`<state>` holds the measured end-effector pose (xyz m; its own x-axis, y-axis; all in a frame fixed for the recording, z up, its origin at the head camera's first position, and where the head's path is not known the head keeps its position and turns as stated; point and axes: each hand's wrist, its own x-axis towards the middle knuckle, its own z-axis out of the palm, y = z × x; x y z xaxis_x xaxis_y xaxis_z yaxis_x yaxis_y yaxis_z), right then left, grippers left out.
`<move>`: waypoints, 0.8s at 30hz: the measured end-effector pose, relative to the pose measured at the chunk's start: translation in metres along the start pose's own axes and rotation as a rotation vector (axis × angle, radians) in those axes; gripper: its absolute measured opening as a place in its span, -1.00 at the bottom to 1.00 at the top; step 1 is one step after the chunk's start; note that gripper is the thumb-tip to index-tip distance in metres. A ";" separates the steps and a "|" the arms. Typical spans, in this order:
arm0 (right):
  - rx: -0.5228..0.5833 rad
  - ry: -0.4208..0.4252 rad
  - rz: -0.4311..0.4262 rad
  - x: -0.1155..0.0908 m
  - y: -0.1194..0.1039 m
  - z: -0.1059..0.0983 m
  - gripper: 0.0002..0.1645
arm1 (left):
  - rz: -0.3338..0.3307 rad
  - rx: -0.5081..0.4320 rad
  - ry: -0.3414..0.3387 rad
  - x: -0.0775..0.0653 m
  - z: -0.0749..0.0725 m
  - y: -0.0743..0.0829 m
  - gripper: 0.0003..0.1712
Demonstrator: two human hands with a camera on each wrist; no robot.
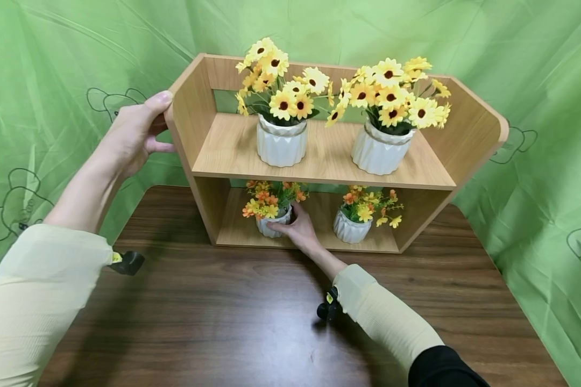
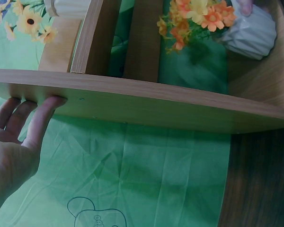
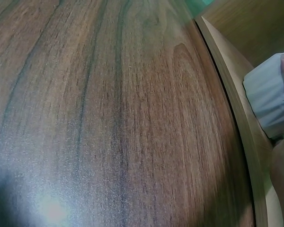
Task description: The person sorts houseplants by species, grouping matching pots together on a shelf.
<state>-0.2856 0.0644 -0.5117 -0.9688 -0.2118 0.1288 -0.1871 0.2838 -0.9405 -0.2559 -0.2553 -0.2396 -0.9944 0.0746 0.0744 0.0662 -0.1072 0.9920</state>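
My right hand point(image 1: 300, 228) grips a small white ribbed pot point(image 1: 282, 216) of orange and yellow artificial flowers, on the left of the lower shelf, thumb at its front and fingers round its right side. The same pot point(image 3: 270, 94) shows at the edge of the right wrist view. With fairly straight fingers, my left hand point(image 1: 133, 131) touches the left side panel point(image 1: 186, 107) of a two-tier wooden shelf point(image 1: 319, 174). Three fingertips of that hand point(image 2: 19, 142) press the panel's outer face in the left wrist view.
Two larger white pots point(image 1: 282, 144) point(image 1: 382, 151) with yellow daisies stand on the upper tier. Another small flower pot point(image 1: 351, 228) sits at the lower right. Beneath the shelf is a dark wooden table point(image 1: 232, 312); a green cloth point(image 1: 552, 134) hangs behind.
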 end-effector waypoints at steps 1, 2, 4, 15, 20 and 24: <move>0.003 -0.002 -0.001 0.000 0.000 0.000 -0.12 | -0.001 -0.002 0.000 0.000 0.000 0.000 -0.23; 0.005 -0.004 -0.001 0.000 0.000 0.000 -0.11 | 0.000 -0.002 0.000 0.000 0.000 0.000 -0.22; 0.003 -0.011 0.003 0.001 0.000 0.001 -0.07 | 0.000 -0.010 0.002 0.001 0.000 0.000 -0.23; -0.038 -0.044 0.018 0.001 0.001 -0.001 0.10 | 0.004 0.007 0.000 0.002 0.001 -0.001 -0.22; -0.029 -0.052 -0.002 0.001 0.000 -0.002 0.01 | 0.005 0.009 0.000 0.001 0.002 -0.001 -0.22; -0.026 -0.057 -0.006 0.000 0.000 -0.003 -0.03 | 0.002 0.012 0.002 0.001 0.001 -0.001 -0.22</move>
<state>-0.2866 0.0673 -0.5111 -0.9570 -0.2662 0.1153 -0.1973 0.3060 -0.9313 -0.2571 -0.2544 -0.2404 -0.9945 0.0719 0.0761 0.0691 -0.0951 0.9931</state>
